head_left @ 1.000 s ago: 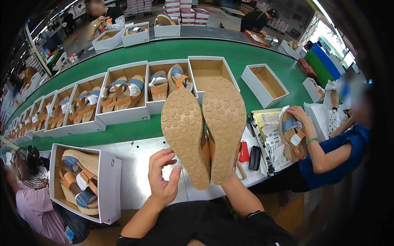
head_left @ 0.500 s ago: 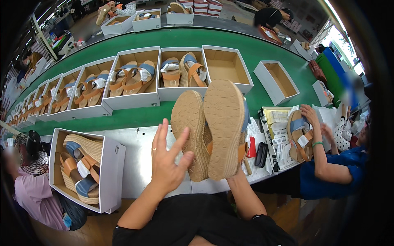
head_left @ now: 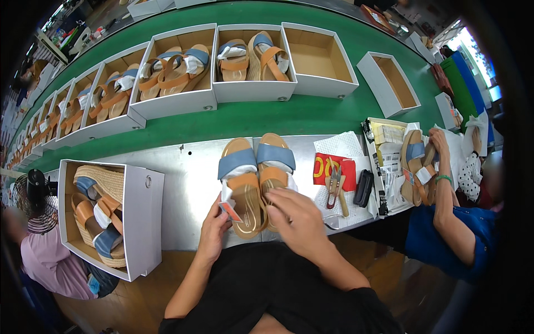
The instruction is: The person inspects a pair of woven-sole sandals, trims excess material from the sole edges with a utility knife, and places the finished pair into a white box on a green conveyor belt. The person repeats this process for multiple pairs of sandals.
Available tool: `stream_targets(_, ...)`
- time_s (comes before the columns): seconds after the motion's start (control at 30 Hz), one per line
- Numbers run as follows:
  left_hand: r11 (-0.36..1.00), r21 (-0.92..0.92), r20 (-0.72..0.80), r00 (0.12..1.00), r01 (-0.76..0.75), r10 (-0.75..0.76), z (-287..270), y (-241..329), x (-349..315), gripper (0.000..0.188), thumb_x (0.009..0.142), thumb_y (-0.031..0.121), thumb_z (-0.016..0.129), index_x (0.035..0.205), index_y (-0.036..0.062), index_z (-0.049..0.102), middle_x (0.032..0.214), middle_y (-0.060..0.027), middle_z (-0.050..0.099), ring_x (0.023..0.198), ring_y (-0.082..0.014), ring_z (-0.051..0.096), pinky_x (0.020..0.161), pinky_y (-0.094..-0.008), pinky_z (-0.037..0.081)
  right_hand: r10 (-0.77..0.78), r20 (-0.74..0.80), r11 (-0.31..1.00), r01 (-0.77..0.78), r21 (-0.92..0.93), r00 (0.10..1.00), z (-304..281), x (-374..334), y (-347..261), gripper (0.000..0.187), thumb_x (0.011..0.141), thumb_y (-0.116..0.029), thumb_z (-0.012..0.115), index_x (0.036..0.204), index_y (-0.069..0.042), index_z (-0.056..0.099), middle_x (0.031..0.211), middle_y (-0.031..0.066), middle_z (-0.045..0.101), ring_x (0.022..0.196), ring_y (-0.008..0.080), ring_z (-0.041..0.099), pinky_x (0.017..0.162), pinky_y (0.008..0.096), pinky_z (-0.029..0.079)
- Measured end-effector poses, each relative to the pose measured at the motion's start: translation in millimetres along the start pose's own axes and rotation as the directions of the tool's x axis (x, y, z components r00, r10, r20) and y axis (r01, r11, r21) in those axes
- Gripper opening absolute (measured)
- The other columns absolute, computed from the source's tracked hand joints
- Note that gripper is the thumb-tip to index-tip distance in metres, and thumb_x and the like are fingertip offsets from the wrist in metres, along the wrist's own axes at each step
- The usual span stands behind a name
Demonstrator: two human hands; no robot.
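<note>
Toes pointing away over the worktop [head_left: 181, 181], the left sandal [head_left: 237, 163] is gripped at its outer edge by the left hand [head_left: 212, 227], the right sandal [head_left: 276, 158] beneath the right hand [head_left: 300, 221], fingers half-curled, hold unclear.

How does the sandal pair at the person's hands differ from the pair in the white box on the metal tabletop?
The near pair is out of a box; the boxed pair lies inside one.
The near pair's insoles face up; the boxed pair shows its woven wedge sides.
A reddish tag shows at the near pair, none on the boxed pair.
Both have blue and tan straps.
</note>
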State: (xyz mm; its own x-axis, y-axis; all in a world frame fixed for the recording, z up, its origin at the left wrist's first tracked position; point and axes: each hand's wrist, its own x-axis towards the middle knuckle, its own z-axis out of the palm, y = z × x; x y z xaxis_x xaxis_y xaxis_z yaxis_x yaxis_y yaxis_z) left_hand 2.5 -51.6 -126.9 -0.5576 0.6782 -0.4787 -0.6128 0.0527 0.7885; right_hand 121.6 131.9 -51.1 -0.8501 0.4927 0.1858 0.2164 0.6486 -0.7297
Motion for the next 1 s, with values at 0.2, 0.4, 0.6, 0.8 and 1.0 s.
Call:
stream_targets(0.2,0.989,0.149,-0.015,1.0,-0.018,0.02,-10,-25,-22,0.067,0.094,0.01,0.062,0.151,0.0004,0.029,0.138,-0.0108,0.05,0.121,-0.0181,0.054,0.099,-0.0331,0.046,0.28,0.366,0.874,-0.393,0.286,0.888,-36,-32,48,0.059,0.091,-0.014,0.069,0.142,0.002,0.045,0.133,0.0184,0.054,0.121,0.0291,0.056,0.098,0.0377,0.048)
stream_targets(0.4,0.983,0.184,-0.223,0.973,-0.018,0.06,20,-27,25,0.038,0.097,0.023,0.068,0.125,0.0001,0.056,0.113,-0.0082,0.063,0.101,-0.0155,0.059,0.089,-0.0312,0.049,0.482,0.315,0.53,-0.559,0.637,0.817,61,-33,83,0.063,0.095,-0.017,0.066,0.147,0.003,0.036,0.134,0.0164,0.051,0.124,0.0212,0.05,0.101,0.0343,0.043)
stream_targets(0.6,0.947,0.197,-0.048,0.963,-0.252,0.266,5,-21,25,0.044,0.097,0.019,0.066,0.135,0.0022,0.048,0.123,-0.0075,0.057,0.111,-0.0169,0.056,0.095,-0.0317,0.047,0.234,-0.037,0.788,-0.168,0.593,0.971,51,-24,69,0.06,0.098,-0.021,0.057,0.147,0.005,0.034,0.136,0.016,0.049,0.127,0.0233,0.048,0.109,0.035,0.036)
stream_targets(0.8,0.745,0.436,0.021,0.833,-0.505,0.552,8,-3,23,0.087,0.075,0.025,0.083,0.144,-0.0005,0.037,0.13,-0.0175,0.044,0.124,-0.0326,0.043,0.105,-0.0417,0.037,-0.062,-0.273,0.919,0.162,0.36,0.96,16,-8,54,0.069,0.095,-0.029,0.06,0.149,0.006,0.033,0.141,0.0218,0.044,0.13,0.033,0.046,0.109,0.0413,0.036)
stream_targets(1.0,0.702,0.45,0.042,0.799,-0.552,0.6,-6,8,17,0.08,0.082,0.026,0.076,0.146,-0.0015,0.037,0.143,-0.0191,0.039,0.133,-0.0347,0.039,0.111,-0.043,0.033,-0.088,-0.283,0.947,0.168,0.274,0.955,1,-12,45,0.076,0.09,-0.025,0.067,0.15,0.006,0.033,0.142,0.0237,0.043,0.13,0.0357,0.047,0.109,0.0417,0.038)
